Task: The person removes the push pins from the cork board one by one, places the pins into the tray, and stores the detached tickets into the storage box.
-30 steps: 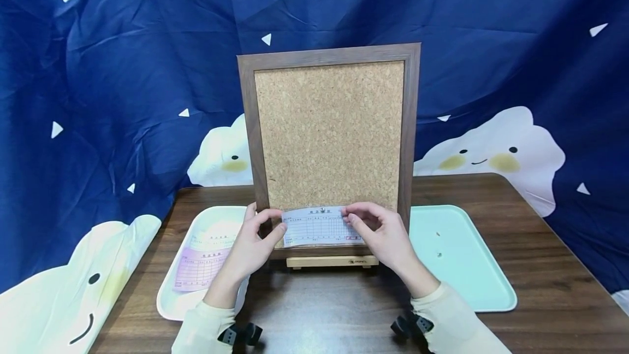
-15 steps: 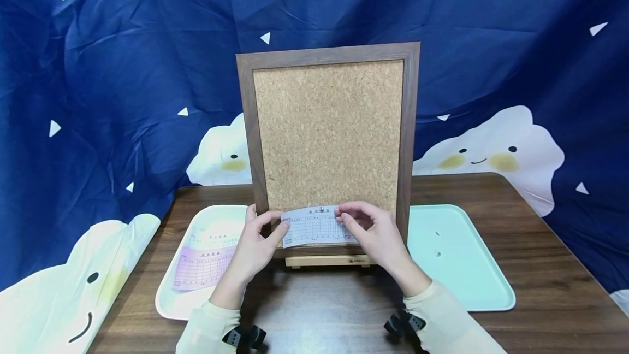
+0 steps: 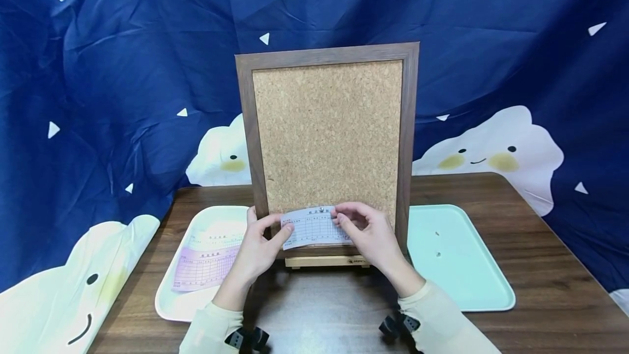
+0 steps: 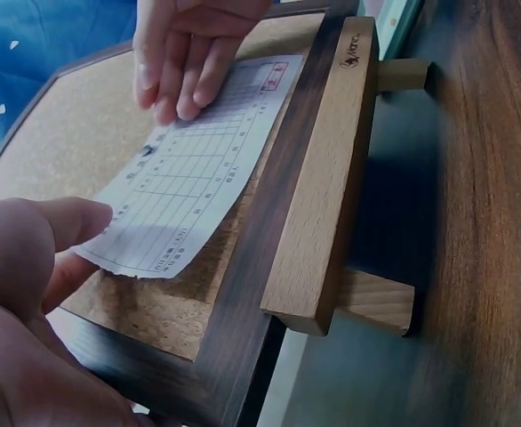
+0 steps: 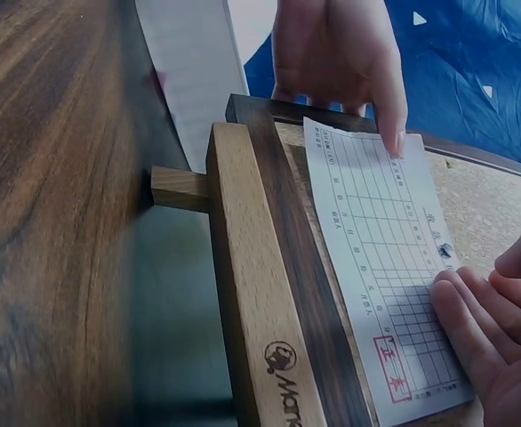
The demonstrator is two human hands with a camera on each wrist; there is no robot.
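Note:
A pale blue printed form slip (image 3: 314,229) lies low against the framed cork board (image 3: 329,135). A small dark pin-like thing (image 5: 445,250) sits at the middle of its top edge. My left hand (image 3: 260,242) pinches the slip's left end, thumb in front and fingers behind, as the left wrist view shows. My right hand (image 3: 371,234) has its fingertips (image 4: 189,107) on the slip's right half, near the top edge. They seem to rest on the paper without gripping it. A red stamped box marks the slip's right end.
A light wooden stand bar (image 3: 326,261) carries the board's lower edge. To the left, a white tray (image 3: 169,305) holds purple and pale green slips. On the right, a mint tray (image 3: 472,283) holds small bits. A patterned blue cloth (image 3: 123,70) hangs behind the table.
My right hand has slid a little left along the slip, towards the pin-like thing. My left thumb reaches slightly further onto the slip's left end.

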